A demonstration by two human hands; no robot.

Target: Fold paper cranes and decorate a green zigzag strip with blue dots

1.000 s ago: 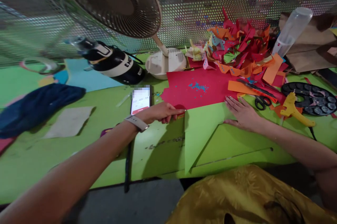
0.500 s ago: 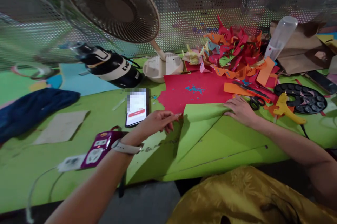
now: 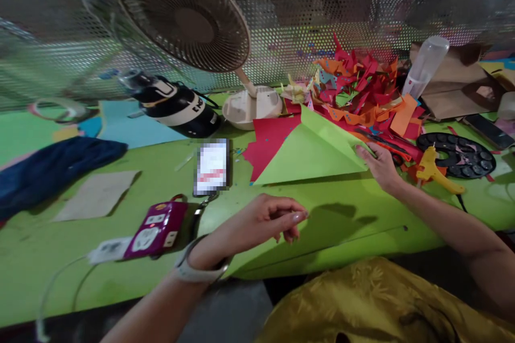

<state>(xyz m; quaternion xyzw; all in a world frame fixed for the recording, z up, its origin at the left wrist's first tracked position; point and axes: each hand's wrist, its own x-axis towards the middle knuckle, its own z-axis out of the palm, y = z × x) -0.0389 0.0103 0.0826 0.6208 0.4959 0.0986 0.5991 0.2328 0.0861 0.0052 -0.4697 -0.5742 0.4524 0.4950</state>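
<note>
A folded sheet of light green paper [image 3: 311, 155] is tilted up over a red paper sheet [image 3: 267, 139]. My right hand [image 3: 380, 163] grips its right-hand corner between thumb and fingers. In front of the paper and apart from it hovers my left hand [image 3: 277, 219], its fingers curled and the thumb tip close against the index finger, with nothing visible in them. A black-handled tool, partly hidden, lies behind my right hand. The green paper covers much of the red sheet.
A heap of red and orange paper cutouts [image 3: 358, 85] lies at the back. On the right are a yellow glue gun [image 3: 436, 171] and a black palette [image 3: 475, 155]. A phone [image 3: 212, 167], purple power socket [image 3: 159, 227], black bottle [image 3: 181, 107] and fan [image 3: 193, 21] stand or lie left.
The green paper has moved off the table front and up over the red sheet, turned in my right hand. My left hand has come away from it, nearer me and rightward.
</note>
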